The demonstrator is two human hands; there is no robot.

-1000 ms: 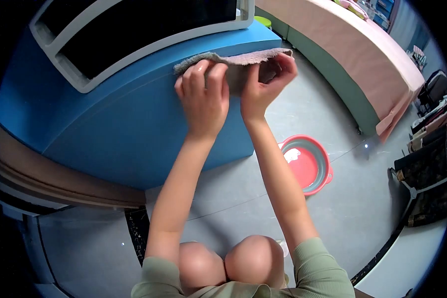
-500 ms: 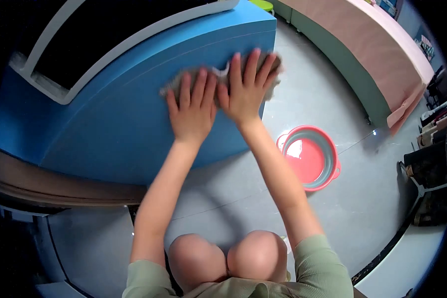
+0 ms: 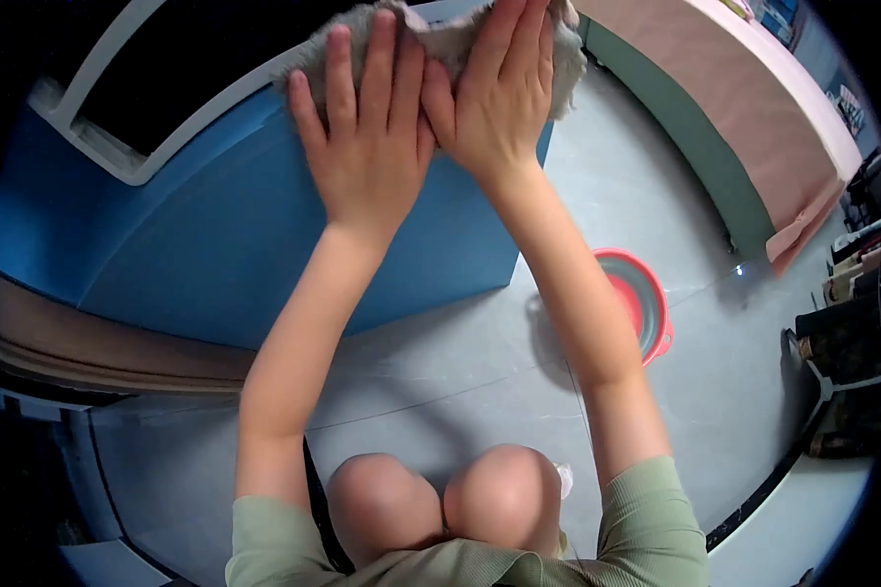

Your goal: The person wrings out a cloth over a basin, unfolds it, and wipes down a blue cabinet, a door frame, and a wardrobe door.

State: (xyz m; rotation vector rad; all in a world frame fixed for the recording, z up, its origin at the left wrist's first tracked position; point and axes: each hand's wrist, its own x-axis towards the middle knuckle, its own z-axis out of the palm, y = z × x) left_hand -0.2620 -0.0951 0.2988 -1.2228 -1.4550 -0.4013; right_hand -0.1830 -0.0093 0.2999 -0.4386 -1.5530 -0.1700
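Note:
A grey-brown cloth (image 3: 431, 49) lies spread across the upper edge of the blue panel (image 3: 264, 225), reaching past its right corner. My left hand (image 3: 367, 137) rests flat on the cloth's left part with the fingers spread. Beside it, my right hand (image 3: 494, 103) presses on the right part, fingers stretched out and closer together. Both thumbs point toward the middle and nearly meet. Part of the white curved frame (image 3: 201, 117) along the panel's top is covered by the cloth and hands.
A red and grey basin (image 3: 651, 303) stands on the grey tiled floor (image 3: 440, 382), partly hidden by my right forearm. A bed with a pink cover (image 3: 744, 108) is at the upper right. Dark items on a rack (image 3: 842, 372) are at the right edge.
Both hands have moved up and away over the blue panel, taking the cloth with them to its upper edge. My right forearm now covers part of the basin.

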